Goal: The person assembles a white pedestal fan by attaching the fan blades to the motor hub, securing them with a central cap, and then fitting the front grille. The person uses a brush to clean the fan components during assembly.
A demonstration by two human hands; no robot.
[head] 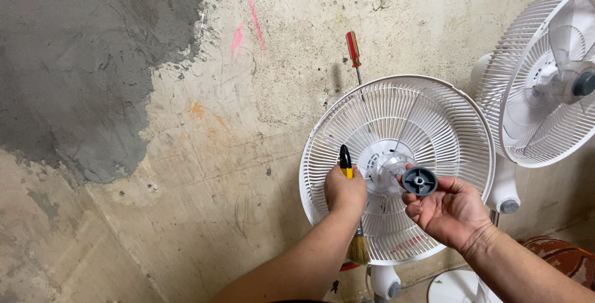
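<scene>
A white fan grille (434,117) with a clear hub at its middle stands before a concrete wall. My left hand (344,192) is closed around a brush with a black and yellow handle (344,160); its bristles (358,250) hang below my wrist. My right hand (447,211) holds a round grey plastic cap (419,181) between fingers and thumb, just right of the fan's hub.
A red-handled screwdriver (353,52) sticks up behind the grille's top edge. A second white fan (545,80) with a grey hub cap stands at the right. A white round base (455,287) and a rusty red object (561,256) lie at lower right.
</scene>
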